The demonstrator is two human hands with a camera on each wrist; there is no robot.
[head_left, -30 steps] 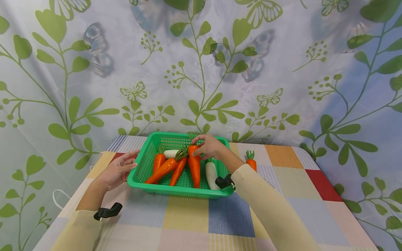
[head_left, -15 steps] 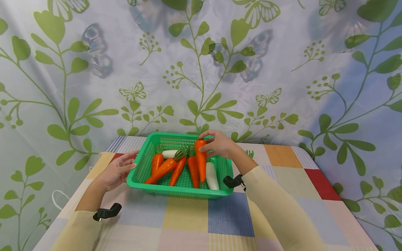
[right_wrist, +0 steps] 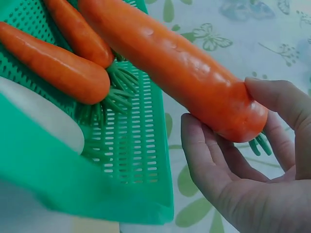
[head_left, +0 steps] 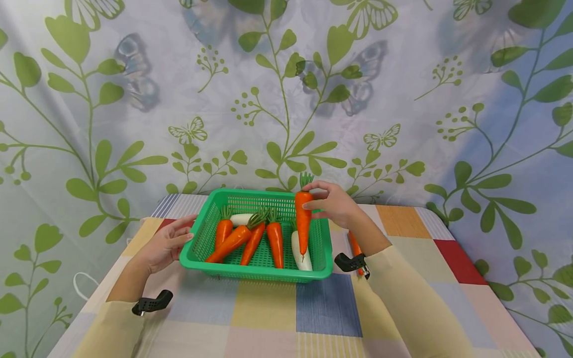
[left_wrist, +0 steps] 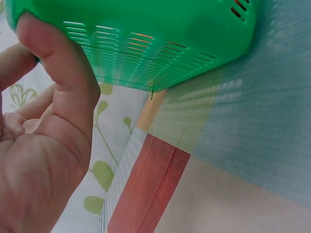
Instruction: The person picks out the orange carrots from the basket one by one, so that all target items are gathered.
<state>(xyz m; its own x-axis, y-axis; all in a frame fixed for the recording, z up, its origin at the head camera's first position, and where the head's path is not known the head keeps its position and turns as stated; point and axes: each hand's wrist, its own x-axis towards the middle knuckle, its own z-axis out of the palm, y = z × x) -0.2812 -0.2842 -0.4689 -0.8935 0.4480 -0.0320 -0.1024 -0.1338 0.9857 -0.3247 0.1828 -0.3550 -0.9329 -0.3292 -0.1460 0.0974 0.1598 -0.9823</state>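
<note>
My right hand (head_left: 335, 205) pinches an orange carrot (head_left: 303, 219) near its leafy top. The carrot hangs tip down above the right side of a green perforated basket (head_left: 250, 271). In the right wrist view, the thumb lies on one side of this carrot (right_wrist: 194, 73) and fingers on the other. My left hand (head_left: 167, 243) touches the basket's left side with loosely bent fingers. Its thumb (left_wrist: 41, 36) lies against the green wall in the left wrist view. Inside the basket lie several carrots (head_left: 275, 243) and white radishes (head_left: 295, 248), one partly behind the held carrot.
Another carrot (head_left: 355, 243) lies on the checked tablecloth (head_left: 331, 303) right of the basket, partly hidden by the right arm. A leaf-patterned curtain (head_left: 286, 99) hangs behind the table. A white cord (head_left: 76, 286) loops at the left edge.
My right hand has lifted one carrot off the others and carried it rightward, over the white radish. The left hand has stayed at the basket's left side.
</note>
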